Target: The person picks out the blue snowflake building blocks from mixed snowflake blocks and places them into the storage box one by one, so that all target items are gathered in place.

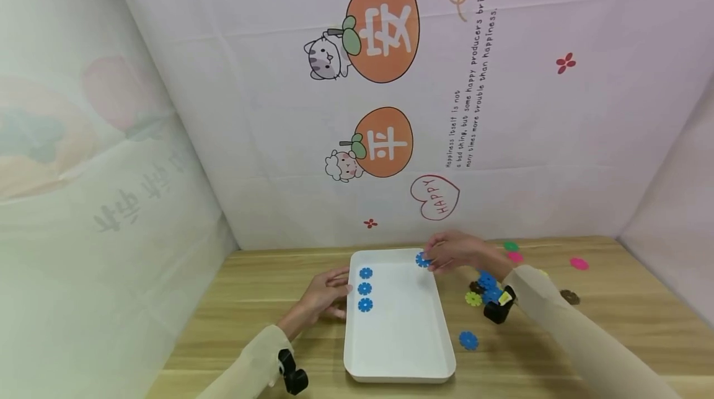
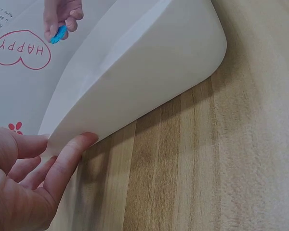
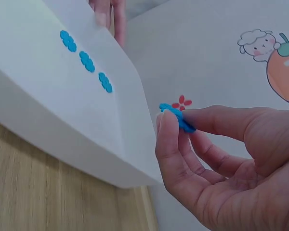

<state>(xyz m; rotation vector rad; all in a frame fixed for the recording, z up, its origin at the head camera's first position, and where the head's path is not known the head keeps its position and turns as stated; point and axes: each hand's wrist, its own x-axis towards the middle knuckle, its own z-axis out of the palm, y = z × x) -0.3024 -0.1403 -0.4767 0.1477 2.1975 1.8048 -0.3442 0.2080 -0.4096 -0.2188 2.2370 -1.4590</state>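
A white rectangular tray point(image 1: 398, 337) lies on the wooden table. Three blue snowflake-shaped discs point(image 1: 365, 289) form a column along its left side. My left hand point(image 1: 325, 292) holds the tray's left wall; in the left wrist view one finger point(image 2: 67, 163) presses the outer side while another digit meets the rim. Over the tray's far right corner, my right hand point(image 1: 454, 250) pinches a blue snowflake disc point(image 3: 177, 118) between thumb and fingertips. In the right wrist view that disc is tilted, and its middle is partly covered by the fingers.
Right of the tray lie a single blue disc point(image 1: 468, 341) and a loose group with blue discs point(image 1: 491, 295), a yellow-green disc point(image 1: 473, 298) and brown ones. Pink point(image 1: 579, 263) and green discs point(image 1: 511, 246) lie farther back. A printed white cloth point(image 1: 279, 139) hangs behind the table.
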